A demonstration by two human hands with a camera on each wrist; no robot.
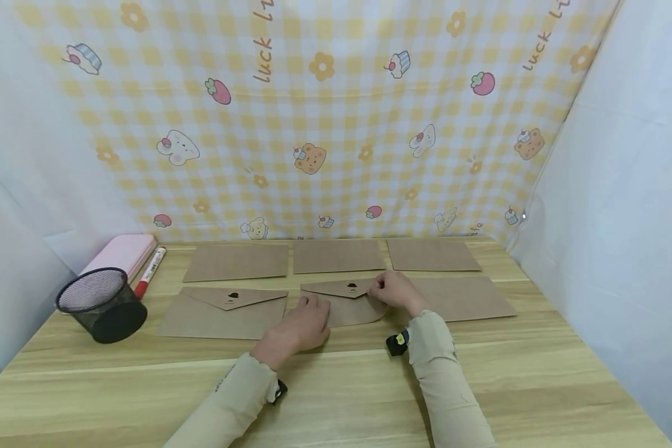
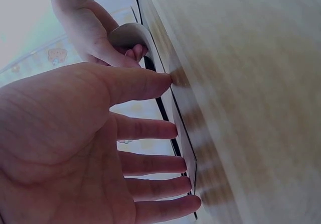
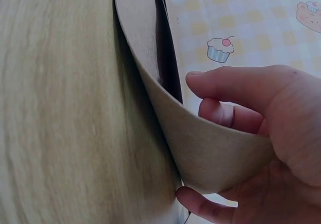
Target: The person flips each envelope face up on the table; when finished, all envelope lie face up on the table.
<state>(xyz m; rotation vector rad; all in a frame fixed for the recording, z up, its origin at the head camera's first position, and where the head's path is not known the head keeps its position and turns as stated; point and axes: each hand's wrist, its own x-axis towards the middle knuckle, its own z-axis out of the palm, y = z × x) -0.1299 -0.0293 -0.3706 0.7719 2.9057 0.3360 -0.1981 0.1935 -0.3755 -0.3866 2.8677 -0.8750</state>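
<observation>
Pinching the right end of the middle envelope [image 1: 344, 303], my right hand [image 1: 394, 291] curls thumb and fingers around the brown card and bends that end up off the table [image 1: 336, 386]; the right wrist view shows the card bowed into a curve between thumb and fingers [image 3: 235, 86]. My left hand [image 1: 302, 325] lies with straight, relaxed fingers [image 2: 150, 129] along the envelope's left part, fingertips on or at its near edge, holding nothing.

This envelope is plain kraft brown with a pointed flap folded down and a small dark mark at the flap's tip. It sits at the centre of the desk, at 12 o'clock from my forearms.

At 9 o'clock from it lies a second flapped envelope [image 1: 224, 311], just beside it. At 3 o'clock a plain brown sheet [image 1: 465, 297] lies partly behind my right hand. Along 12 o'clock, nearer the checked cloth backdrop [image 1: 336, 124], three more brown rectangles [image 1: 338, 256] lie in a row, apart from each other. Far out at 9 to 10 o'clock stand a black mesh pen cup [image 1: 102, 305], a red marker [image 1: 149, 272] and a pink case [image 1: 120, 254].
</observation>
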